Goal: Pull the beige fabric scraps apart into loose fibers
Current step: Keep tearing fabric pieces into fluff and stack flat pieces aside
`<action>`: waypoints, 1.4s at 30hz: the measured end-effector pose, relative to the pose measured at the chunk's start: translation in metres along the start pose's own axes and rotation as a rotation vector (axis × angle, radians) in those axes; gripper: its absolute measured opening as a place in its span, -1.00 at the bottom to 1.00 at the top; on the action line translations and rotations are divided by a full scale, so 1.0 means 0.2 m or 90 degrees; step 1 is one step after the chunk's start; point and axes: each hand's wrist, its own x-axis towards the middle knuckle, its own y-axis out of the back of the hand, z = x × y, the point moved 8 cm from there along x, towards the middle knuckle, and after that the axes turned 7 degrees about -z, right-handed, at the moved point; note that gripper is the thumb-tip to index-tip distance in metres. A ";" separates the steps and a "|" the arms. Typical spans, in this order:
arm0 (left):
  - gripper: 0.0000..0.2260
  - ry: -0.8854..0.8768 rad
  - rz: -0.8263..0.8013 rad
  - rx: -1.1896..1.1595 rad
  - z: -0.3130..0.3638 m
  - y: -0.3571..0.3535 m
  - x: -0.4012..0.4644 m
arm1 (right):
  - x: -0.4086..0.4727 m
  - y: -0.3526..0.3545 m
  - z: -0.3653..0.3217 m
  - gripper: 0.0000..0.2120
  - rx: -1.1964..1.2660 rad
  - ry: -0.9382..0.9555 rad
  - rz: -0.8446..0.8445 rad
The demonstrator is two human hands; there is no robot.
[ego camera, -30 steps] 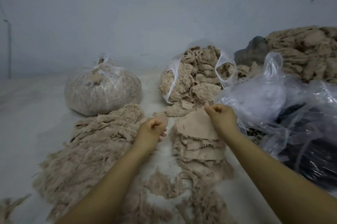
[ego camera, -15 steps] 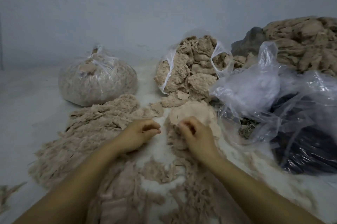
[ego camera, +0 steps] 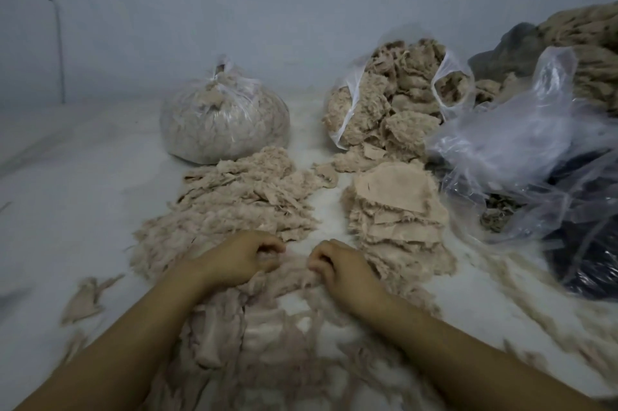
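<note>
Pulling a beige scrap [ego camera: 294, 263] apart, lower centre of frame.
Left hand [ego camera: 239, 258] and right hand [ego camera: 337, 265] close together, fingers curled and pinching opposite ends for a clean tear. Stack of uncut scraps [ego camera: 394, 209] just right; loose fibers [ego camera: 227, 209] piled left, within easy reach.

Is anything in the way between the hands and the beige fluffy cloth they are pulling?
Nothing visible. The left hand and the right hand already grip the beige frayed fabric scrap between them, low over the white surface.
</note>
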 end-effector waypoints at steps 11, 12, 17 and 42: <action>-0.90 -0.113 0.238 -0.178 0.06 0.15 0.00 | 0.11 -0.02 0.07 -0.82 0.147 -0.137 0.029; -0.90 -0.117 0.183 -0.129 0.04 0.12 0.00 | 0.12 0.01 0.09 -0.79 0.183 -0.152 0.082; -0.80 0.005 0.053 0.054 -0.17 0.03 -0.04 | 0.11 0.19 0.19 -0.79 0.351 -0.216 0.328; -0.60 -0.203 0.241 -0.060 0.09 0.08 -0.09 | 0.04 -0.02 -0.02 -0.80 0.164 -0.058 0.072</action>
